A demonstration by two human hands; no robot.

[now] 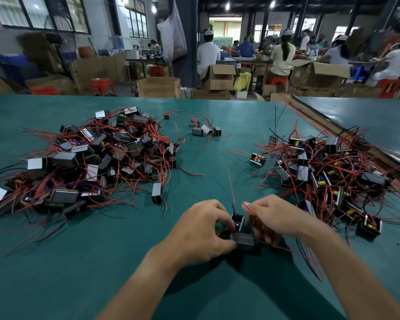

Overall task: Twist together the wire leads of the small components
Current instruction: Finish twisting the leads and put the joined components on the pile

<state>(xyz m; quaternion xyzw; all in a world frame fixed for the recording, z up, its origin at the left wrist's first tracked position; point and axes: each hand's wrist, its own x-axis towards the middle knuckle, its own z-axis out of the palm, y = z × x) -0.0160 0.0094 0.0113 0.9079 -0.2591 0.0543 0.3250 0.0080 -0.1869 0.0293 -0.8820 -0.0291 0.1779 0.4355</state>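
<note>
A small black and grey component (241,236) with red and blue leads sits low over the green table (116,262), between my two hands. My left hand (201,229) grips its body with curled fingers and thumb. My right hand (274,218) pinches a red lead (247,207) that loops over its fingers. More thin leads (231,188) stick up from the component. Other red leads trail to the right under my right forearm.
A big heap of components with red leads (97,153) lies at the left and another heap (328,174) at the right. A few loose components (206,130) lie at the far middle. One component (157,192) stands alone left of my hands. Behind the table are cardboard boxes and seated workers.
</note>
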